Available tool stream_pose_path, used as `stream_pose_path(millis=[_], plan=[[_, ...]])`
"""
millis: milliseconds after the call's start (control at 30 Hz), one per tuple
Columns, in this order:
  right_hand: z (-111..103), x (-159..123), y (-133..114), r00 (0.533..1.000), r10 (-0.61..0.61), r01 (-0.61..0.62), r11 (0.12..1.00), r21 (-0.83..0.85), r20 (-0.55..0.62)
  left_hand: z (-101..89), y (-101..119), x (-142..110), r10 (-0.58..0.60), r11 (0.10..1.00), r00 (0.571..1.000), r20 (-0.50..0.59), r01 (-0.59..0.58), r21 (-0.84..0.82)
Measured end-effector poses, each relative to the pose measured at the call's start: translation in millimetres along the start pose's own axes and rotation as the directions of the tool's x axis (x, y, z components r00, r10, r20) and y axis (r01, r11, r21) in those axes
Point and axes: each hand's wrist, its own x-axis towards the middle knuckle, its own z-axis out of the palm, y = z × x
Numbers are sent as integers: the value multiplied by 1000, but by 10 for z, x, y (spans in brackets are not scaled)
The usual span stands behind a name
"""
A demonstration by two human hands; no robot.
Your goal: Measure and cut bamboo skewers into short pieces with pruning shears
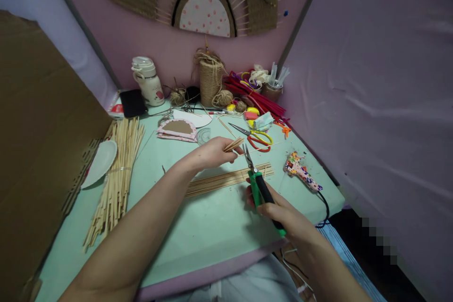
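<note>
My left hand (221,152) is closed around a small bunch of thin wooden sticks (234,144), their ends poking out to the right. In my right hand (272,210) are green-and-black handled pruning shears (259,187), blades pointing up and slightly parted. The blade tips are close to the ends of the held sticks; whether they touch a stick I cannot tell. Below my left hand, a row of long thin sticks (219,183) lies flat on the table. Red-and-yellow handled scissors (260,141) rest just beyond the shears.
A tied bundle of wooden sticks (118,170) lies at left beside a white paper piece (102,164). A patterned glue gun (302,172) sits at right, its cord over the edge. Behind are a white bottle (150,85), a twine spool (211,80) and red pipe cleaners (260,99).
</note>
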Motion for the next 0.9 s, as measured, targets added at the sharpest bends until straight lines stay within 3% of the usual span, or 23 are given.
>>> stream_pose_path(millis=[900], plan=[[-5,11,44,1000,22,-22,997,-70,8,15,59,-16,-33,999,999,15,32,5]])
